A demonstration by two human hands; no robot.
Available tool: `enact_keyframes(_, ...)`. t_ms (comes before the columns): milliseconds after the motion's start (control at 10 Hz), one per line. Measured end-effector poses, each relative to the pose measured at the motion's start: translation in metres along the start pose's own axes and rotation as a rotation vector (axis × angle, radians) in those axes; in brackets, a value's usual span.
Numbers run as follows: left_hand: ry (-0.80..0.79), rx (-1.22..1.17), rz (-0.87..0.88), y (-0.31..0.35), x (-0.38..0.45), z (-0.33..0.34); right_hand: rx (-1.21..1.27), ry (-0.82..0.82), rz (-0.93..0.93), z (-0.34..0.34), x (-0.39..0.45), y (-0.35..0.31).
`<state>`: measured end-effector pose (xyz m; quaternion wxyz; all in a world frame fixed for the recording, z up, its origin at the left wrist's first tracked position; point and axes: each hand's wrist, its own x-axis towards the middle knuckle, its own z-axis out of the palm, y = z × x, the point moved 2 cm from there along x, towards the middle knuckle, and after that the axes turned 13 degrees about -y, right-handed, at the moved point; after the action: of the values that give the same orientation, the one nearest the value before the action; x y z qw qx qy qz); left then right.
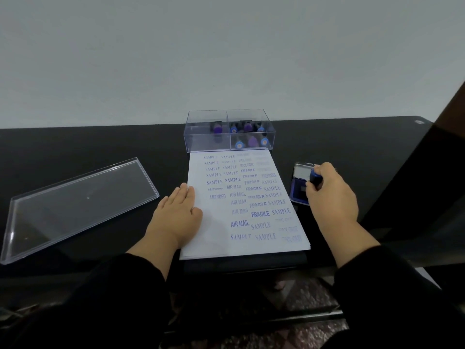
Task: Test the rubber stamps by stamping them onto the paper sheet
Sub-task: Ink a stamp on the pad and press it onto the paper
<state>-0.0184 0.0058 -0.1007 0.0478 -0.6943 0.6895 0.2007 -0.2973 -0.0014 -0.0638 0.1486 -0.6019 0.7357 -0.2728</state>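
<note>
Lid (75, 207): clear hard plastic, flat rectangular tray shape with shallow raised rim, glossy; lies on the black table (339, 147) well left of the left hand, long axis running from near-left to far-right.

Left hand (180, 210): fingers straight and together, palm down, pressing flat on the left margin of the paper sheet; black sleeve to the wrist. Holds nothing.

Paper sheet (216, 222): white, matte, rectangular, apparently a thin stack with edges showing at the near corner. Long axis runs away from the person, tilted slightly leftward at the far end. Lies between the two hands, its left edge under the left hand, its right edge just beside the right hand. Surface carries rows of blue-violet impressions: SAMPLE, AIR MAIL, FRAGILE, AMENDED; others too faint or blurred to read.

Storage box (208, 144): clear plastic, rectangular, divided into two compartments, standing at the far end of the sheet, beyond both hands. Purple and blue round-topped stamp handles inside, one in the left compartment, several in the right.

Ink pad (299, 195): blue square base with hinged lid raised behind it, pale inner face showing; sits on the table right of the sheet, partly under the right hand.

Rubber stamp (314, 176): blue rounded handle, dark body, standing roughly upright over the ink pad; whether its face touches the pad is hidden.

Right hand (332, 195): fingers curled around the rubber stamp, gripping it from above; black sleeve. Hands well apart.
</note>
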Motion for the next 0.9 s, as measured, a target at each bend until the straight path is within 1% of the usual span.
enact_keyframes(500,0.007,0.018,0.0,0.0,0.002,0.0,0.054,0.004,-0.002,-0.001,-0.003,-0.004)
enact_keyframes(700,0.002,0.019,0.004,0.0,0.002,0.0,0.107,0.015,-0.072,-0.001,-0.011,-0.021)
enact_keyframes(900,0.004,0.017,0.009,0.002,0.0,-0.001,0.167,-0.041,-0.182,0.012,-0.018,-0.046)
